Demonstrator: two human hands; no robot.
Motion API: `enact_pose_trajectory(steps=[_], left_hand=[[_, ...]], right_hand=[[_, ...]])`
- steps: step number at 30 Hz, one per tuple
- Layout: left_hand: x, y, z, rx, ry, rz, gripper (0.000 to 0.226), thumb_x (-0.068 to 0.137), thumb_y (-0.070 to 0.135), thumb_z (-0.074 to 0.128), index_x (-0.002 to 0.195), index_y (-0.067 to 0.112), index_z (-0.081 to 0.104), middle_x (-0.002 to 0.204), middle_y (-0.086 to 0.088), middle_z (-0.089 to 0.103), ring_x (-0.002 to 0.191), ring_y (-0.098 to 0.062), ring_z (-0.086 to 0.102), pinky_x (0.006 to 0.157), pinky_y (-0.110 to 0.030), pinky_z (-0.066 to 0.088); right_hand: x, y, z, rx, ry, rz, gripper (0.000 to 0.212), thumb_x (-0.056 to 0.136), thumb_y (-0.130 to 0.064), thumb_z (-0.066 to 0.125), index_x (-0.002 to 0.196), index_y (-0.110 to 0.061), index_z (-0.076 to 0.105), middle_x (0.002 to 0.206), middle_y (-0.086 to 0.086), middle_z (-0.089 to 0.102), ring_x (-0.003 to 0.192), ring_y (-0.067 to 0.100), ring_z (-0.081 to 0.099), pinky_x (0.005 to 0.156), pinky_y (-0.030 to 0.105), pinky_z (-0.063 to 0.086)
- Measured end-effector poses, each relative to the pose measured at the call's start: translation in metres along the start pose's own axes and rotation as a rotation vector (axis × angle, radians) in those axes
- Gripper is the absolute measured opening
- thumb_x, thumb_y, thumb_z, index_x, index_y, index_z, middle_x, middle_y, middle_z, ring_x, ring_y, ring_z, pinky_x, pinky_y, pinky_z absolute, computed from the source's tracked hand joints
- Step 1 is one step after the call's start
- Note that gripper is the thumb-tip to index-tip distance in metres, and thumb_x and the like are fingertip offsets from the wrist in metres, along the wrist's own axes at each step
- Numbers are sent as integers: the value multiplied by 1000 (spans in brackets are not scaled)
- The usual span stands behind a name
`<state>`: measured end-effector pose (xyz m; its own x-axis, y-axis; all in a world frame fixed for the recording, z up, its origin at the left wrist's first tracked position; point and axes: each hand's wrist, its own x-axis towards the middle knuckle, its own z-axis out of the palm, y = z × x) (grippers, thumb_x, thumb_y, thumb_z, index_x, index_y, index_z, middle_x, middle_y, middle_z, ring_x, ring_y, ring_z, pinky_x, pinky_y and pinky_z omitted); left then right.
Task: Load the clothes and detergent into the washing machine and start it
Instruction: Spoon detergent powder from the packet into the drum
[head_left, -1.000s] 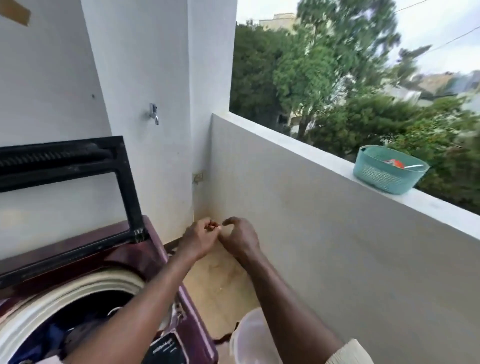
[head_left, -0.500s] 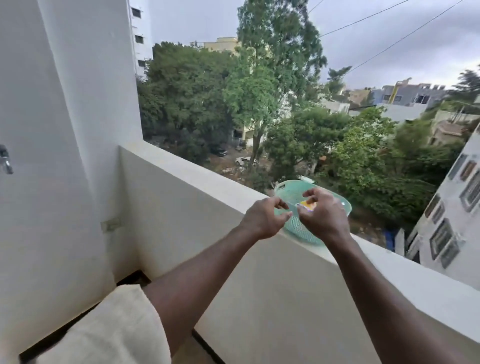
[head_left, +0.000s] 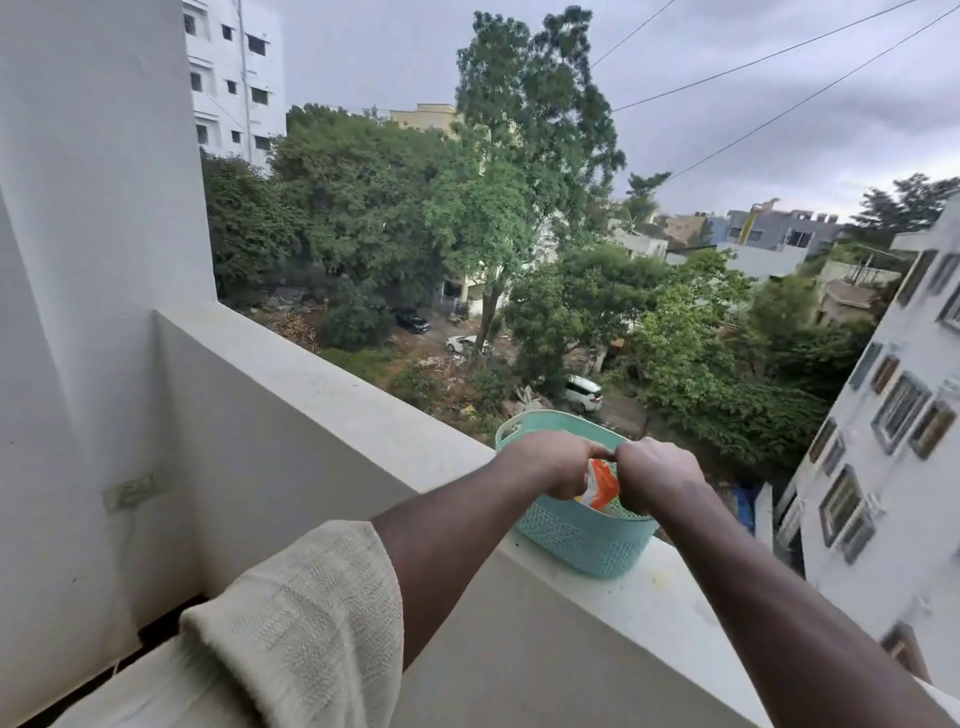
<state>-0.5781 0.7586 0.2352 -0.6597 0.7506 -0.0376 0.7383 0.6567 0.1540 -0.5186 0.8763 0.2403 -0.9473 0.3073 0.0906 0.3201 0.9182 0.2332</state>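
Both hands meet over the teal basket (head_left: 576, 535) on the parapet ledge (head_left: 363, 400), at 12 o'clock from the person. The left hand (head_left: 553, 467) and right hand (head_left: 657, 475) are each curled closed, pinching the orange-and-white detergent sachet (head_left: 600, 486) between them. It hangs upright, its long axis running 12 to 6, equally near both.

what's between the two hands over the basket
An orange and white packet, pinched between left hand and right hand above the teal basket, in the head view.

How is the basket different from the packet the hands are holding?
The basket is teal with a woven-look wall; the packet is orange and white. The basket is much bigger than the packet. The basket sits on the ledge; the packet is pinched between the left hand and right hand, over the basket's opening.
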Motion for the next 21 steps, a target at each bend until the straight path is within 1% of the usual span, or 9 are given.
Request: enact_pose_trajectory(steps=[3,4,6,7,9,12,15,17,21], left_hand=[[3,-1,0,15,20,-27,50,86,21,64,133,30,51,130,-5,62,113,-28,59,84,-34,48],[4,-3,0,5,35,-38,49,85,21,65,131,30,52,128,-4,63,112,-27,60,81,-34,48],[4,-5,2,-10,54,-55,54,85,20,65,135,32,48,128,-4,63,111,-27,60,80,-34,48],[3,-6,2,-8,55,-61,56,86,19,64,137,33,47,128,-4,63,112,-28,60,82,-34,50],[1,-5,0,-26,81,-63,47,86,16,61,132,28,56,122,-5,66,109,-27,62,80,-33,51],[-3,-5,1,-88,191,-79,31,84,14,63,114,19,70,106,-7,71,97,-27,67,70,-30,48],[-10,-9,4,-124,280,-116,29,83,13,64,110,17,71,107,-8,71,96,-28,66,78,-33,53],[-14,-14,7,-164,306,-138,28,83,13,63,110,16,71,106,-10,72,96,-29,66,79,-33,54],[-18,-18,13,-160,371,-145,23,82,17,61,103,17,71,98,-11,72,90,-28,66,71,-31,50]], right_hand=[[7,2,3,3,1,2,20,83,-16,58,102,-14,63,106,5,69,96,26,66,69,29,43],[9,4,1,22,5,8,19,82,-22,62,100,-14,63,99,5,68,88,26,65,67,29,43],[10,8,-6,82,8,31,28,77,-35,70,95,-15,63,82,4,61,74,25,57,63,28,44],[11,11,-9,109,12,46,31,74,-40,72,92,-16,64,79,4,57,72,25,54,63,28,44],[10,16,-15,200,18,99,34,71,-44,76,87,-17,64,79,5,57,74,25,56,63,28,44],[9,24,-22,390,24,164,32,71,-43,79,81,-14,67,76,5,64,74,25,62,58,26,42],[7,27,-26,491,92,153,23,76,-35,77,77,-13,71,71,6,65,67,23,62,50,22,37],[4,21,-26,512,127,140,20,77,-32,75,76,-13,71,70,6,66,66,22,61,54,24,40],[4,12,-28,542,297,138,18,77,-25,71,65,-12,68,65,7,63,58,21,55,56,26,39]])
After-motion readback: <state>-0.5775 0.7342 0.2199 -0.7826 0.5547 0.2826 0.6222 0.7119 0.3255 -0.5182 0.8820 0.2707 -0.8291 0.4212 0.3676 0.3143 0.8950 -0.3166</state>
